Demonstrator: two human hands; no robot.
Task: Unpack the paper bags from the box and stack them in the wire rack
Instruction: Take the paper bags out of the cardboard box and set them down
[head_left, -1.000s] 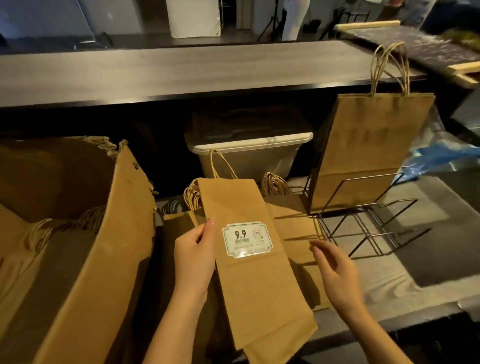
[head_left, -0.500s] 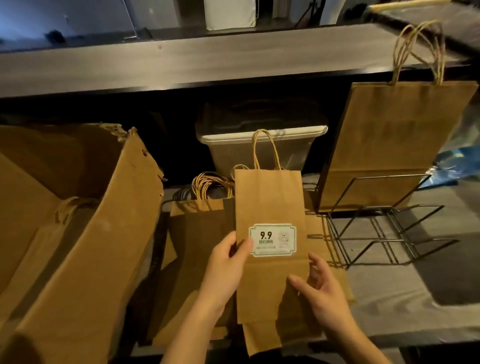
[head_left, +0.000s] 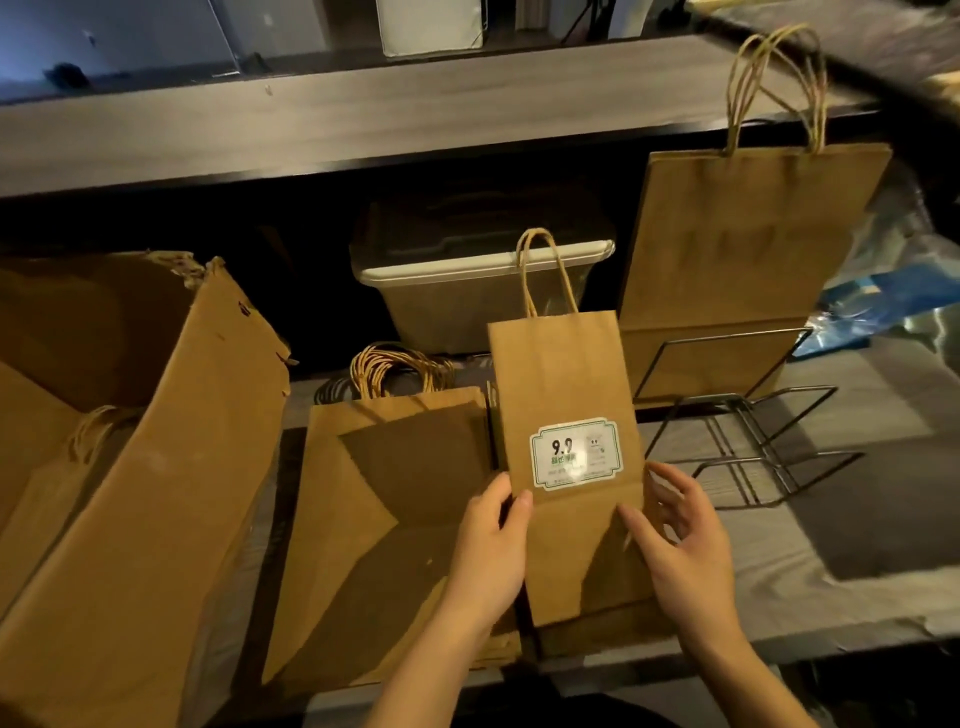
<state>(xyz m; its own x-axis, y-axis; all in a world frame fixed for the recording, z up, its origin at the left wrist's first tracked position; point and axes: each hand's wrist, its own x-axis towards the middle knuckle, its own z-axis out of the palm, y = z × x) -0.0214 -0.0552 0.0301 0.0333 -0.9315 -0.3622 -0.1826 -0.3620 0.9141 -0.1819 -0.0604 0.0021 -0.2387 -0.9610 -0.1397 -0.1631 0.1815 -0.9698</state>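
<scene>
Far to the left of the wire rack (head_left: 727, 431), a torn cardboard box (head_left: 156, 493) is seen on the grey surface (head_left: 769, 587), with further bags (head_left: 41, 493) lying in it. At the rack's rear, a large paper bag (head_left: 737, 249) is stood upright against the wires. Just left of the rack, a stack of flat bags (head_left: 395, 519) is laid, handles pointing away. Behind the rack and to its left, a lidded plastic bin (head_left: 467, 306) is set. Beside the rack's left front, a small labelled bag (head_left: 566, 384) is held upright. Its left edge is pinched in the grip of the left hand (head_left: 488, 545), thumb in front. The grip of the right hand (head_left: 685, 551) is released, fingers spread, thumb touching the bag's front.
</scene>
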